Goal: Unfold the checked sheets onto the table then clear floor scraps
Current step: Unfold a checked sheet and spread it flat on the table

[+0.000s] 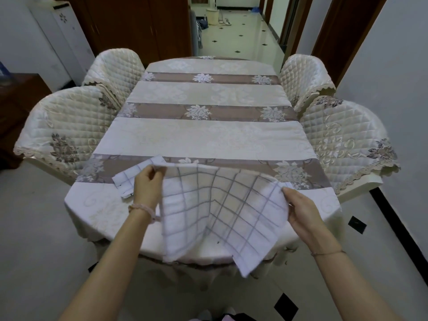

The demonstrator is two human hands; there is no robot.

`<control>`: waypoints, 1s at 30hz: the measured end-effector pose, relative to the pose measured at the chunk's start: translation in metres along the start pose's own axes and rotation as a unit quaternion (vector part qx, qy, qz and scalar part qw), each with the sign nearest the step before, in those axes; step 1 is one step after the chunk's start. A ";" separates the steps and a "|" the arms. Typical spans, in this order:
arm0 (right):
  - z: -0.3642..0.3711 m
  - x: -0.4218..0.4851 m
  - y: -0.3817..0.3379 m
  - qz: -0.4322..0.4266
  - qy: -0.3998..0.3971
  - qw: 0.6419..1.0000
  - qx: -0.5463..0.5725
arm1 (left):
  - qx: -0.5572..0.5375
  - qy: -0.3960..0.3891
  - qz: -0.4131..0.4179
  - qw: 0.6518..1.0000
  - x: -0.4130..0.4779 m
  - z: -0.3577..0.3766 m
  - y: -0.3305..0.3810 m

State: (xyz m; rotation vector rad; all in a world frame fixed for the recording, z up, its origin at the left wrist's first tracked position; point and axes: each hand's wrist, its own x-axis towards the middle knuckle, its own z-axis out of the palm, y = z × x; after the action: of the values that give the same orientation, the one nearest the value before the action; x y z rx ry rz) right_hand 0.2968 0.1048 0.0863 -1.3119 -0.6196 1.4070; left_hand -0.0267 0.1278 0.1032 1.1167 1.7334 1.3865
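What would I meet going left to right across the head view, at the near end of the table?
near left chair → left hand → held checked sheet → right hand → near right chair

Counter [208, 137] w/ beige-mauve striped floral cloth; 2 quilted cream chairs [64, 121] per side. Pale tiled floor [34, 228], black diamond insets. Dark wood cabinets [143, 26] behind, white appliance [67, 35] far left, hallway [240, 31] beyond.
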 end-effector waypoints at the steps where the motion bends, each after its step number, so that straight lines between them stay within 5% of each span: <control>1: -0.001 0.007 -0.001 -0.012 0.002 0.999 -0.031 | 0.018 -0.005 0.001 1.000 0.006 -0.006 -0.001; 11: 0.008 0.073 0.022 -0.047 0.028 0.954 -0.294 | 0.095 -0.063 -0.130 0.985 0.018 -0.015 -0.059; 18: 0.005 0.097 0.037 -0.022 0.074 0.942 -0.327 | 0.007 -0.114 -0.286 0.952 -0.019 -0.032 -0.103; 27: -0.003 0.099 0.030 -0.029 0.092 0.933 -0.345 | -0.131 -0.114 -0.353 0.919 -0.103 -0.044 -0.130; 30: -0.003 0.089 0.027 -0.105 0.108 0.875 -0.461 | -0.219 -0.064 -0.362 0.904 -0.117 -0.031 -0.124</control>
State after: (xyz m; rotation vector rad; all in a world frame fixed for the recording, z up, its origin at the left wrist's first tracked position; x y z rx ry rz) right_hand 0.3049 0.1774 0.0279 -2.0216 -1.3249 0.7452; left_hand -0.0312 -0.0006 -0.0128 0.2503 1.4143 1.1004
